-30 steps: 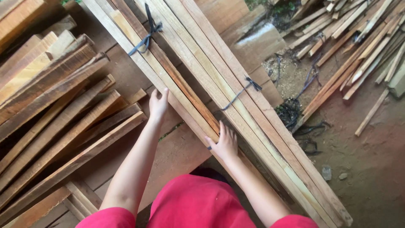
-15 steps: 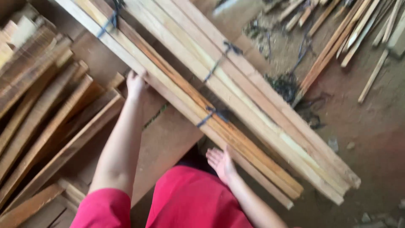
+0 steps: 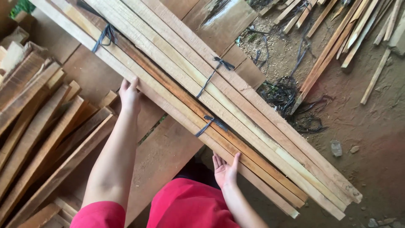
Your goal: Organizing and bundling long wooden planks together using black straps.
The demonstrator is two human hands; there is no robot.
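A long bundle of pale wooden slats (image 3: 236,114), tied with dark straps (image 3: 211,123), runs diagonally from the upper left to the lower right. My left hand (image 3: 129,95) presses flat against the bundle's near edge, fingers together. My right hand (image 3: 225,169) sits under the near edge further down, palm up, fingers spread and touching the lowest slat. A second bundle lies alongside, tied with another dark strap (image 3: 217,67). My red clothing (image 3: 190,207) fills the bottom of the view.
A heap of rough, darker boards (image 3: 38,126) lies at the left. Flat wooden sheets (image 3: 164,147) lie under the bundles. Loose slats (image 3: 350,33) and tangled dark straps (image 3: 287,93) are scattered on the dirt floor at the right, with small stones (image 3: 336,147).
The bundle's lower end has come into view, shifted toward me. My right hand left the top of the slats and now cups the near edge from below. My left hand stays on the edge.
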